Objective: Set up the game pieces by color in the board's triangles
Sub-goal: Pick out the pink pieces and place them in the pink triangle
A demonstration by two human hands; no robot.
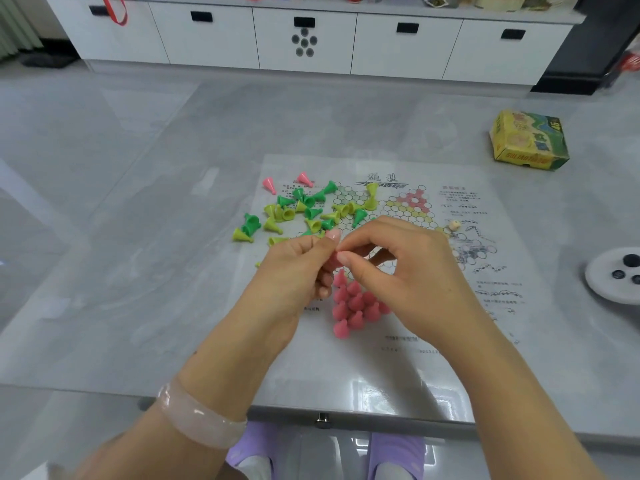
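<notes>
A: Where are we with the pink ones?

B: We've got a block of pink pieces (353, 303) standing upright in the near triangle of the paper board (391, 237), which lies flat on the tabletop (138, 237). The triangle looks nearly full to us, though our hands cover its upper tip.

A: And our hands?

B: Both hover just above that block. Our right hand (405, 268) pinches a small pink piece (334, 259) between thumb and forefinger. Our left hand (294, 271) is curled shut, fingertips meeting the same piece; whether more pieces sit in its palm we cannot tell.

A: So the step in hand is seating another pink piece?

B: That's our reading. Next we'd need to lower it, wide end down, onto a free circle at the top of the triangle without knocking its neighbours, which stand touching one another.

A: What's left after that?

B: Two stray pink pieces (287, 181) lie on their sides near the board's far left edge, beside the jumbled green and yellow-green pieces (298, 213). Those are all toppled and unsorted, partly spilling over the hexagon grid, so their triangles are not yet begun.
</notes>
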